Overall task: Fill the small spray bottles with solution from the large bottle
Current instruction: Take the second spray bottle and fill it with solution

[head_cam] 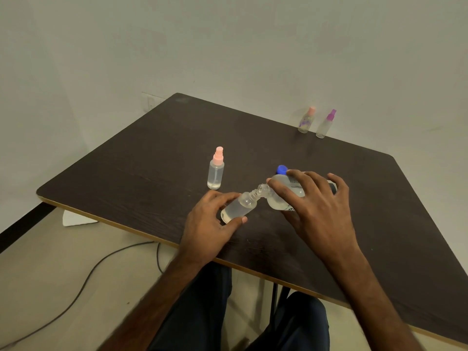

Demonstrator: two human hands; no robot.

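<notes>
Centre of frame, over the dark table [141, 153]: left hand [207, 224] clamped on an uncapped small bottle [239, 206], thumb under its base, fingers along the far side, neck tilted up-right. Right hand [316, 206] wrapped over the large bottle [283, 196], tipped so its mouth meets the small neck. Blue cap [281, 170] just behind. Pink-topped spray bottle [216, 169] upright, left of centre. Two more bottles [314, 121] upper right.
</notes>
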